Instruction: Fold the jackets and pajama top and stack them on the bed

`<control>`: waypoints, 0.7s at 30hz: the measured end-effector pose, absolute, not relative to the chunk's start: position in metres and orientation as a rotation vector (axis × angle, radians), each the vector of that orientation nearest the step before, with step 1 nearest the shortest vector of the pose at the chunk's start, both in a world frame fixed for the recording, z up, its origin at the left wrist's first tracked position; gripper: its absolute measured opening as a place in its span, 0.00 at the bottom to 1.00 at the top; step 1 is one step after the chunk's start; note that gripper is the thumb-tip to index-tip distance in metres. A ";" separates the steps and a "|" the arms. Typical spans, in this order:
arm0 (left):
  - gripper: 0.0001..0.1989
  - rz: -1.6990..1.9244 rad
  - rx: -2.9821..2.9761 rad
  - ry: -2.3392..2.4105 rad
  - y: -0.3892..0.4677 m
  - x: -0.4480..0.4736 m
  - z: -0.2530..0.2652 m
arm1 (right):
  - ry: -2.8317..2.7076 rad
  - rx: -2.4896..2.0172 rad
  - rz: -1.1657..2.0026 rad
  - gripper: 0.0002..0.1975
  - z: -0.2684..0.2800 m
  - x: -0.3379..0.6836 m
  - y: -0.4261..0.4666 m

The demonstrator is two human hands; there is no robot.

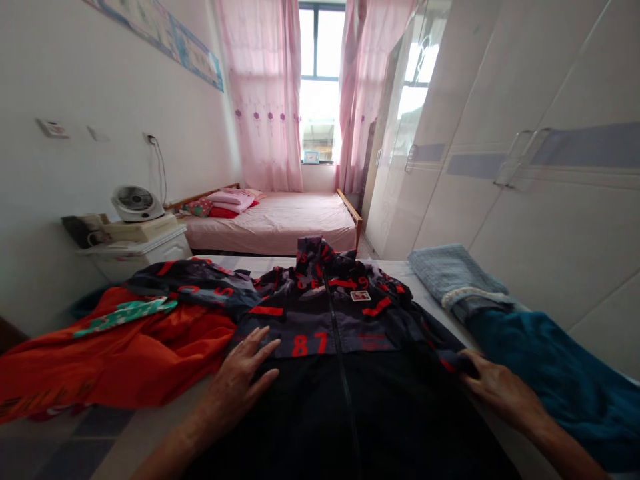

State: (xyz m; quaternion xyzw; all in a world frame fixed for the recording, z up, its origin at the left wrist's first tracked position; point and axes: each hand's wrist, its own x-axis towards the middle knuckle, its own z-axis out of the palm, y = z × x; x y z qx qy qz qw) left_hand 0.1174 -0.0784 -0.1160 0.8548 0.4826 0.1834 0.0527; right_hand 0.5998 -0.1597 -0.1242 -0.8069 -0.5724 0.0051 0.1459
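A black zip-up jacket with red lettering lies spread out, front side up, its collar pointing away from me. My left hand rests on the left part of its front, fingers stretched out and apart. On the other side my right hand grips the end of the jacket's sleeve between thumb and fingers. The jacket's other sleeve stretches left over an orange garment, though where it ends is hard to make out. The zip runs closed down the middle.
Folded light-blue jeans and a teal garment lie at the right. A green patterned cloth sits on the orange garment. Beyond stand a pink-sheeted bed, a small fan on a white cabinet, and a white wardrobe.
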 end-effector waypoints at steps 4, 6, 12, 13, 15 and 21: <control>0.25 0.390 2.716 1.507 -0.068 0.120 -0.148 | -1.604 -2.308 0.096 0.17 -0.072 0.612 -0.136; 0.25 0.369 2.735 1.513 -0.066 0.118 -0.155 | -1.419 -2.321 -0.156 0.22 -0.035 0.631 -0.125; 0.24 0.365 2.641 1.473 -0.066 0.114 -0.148 | -1.012 -2.508 -0.542 0.27 0.007 0.709 -0.100; 0.23 0.375 2.601 1.456 -0.064 0.113 -0.144 | -1.030 -2.557 -0.504 0.26 0.002 0.716 -0.098; 0.20 0.450 2.507 1.445 -0.055 0.112 -0.130 | -1.057 -2.612 -0.533 0.26 -0.012 0.720 -0.092; 0.17 0.656 2.513 1.715 0.032 0.121 -0.072 | -1.570 -2.214 -0.768 0.29 -0.042 0.663 -0.045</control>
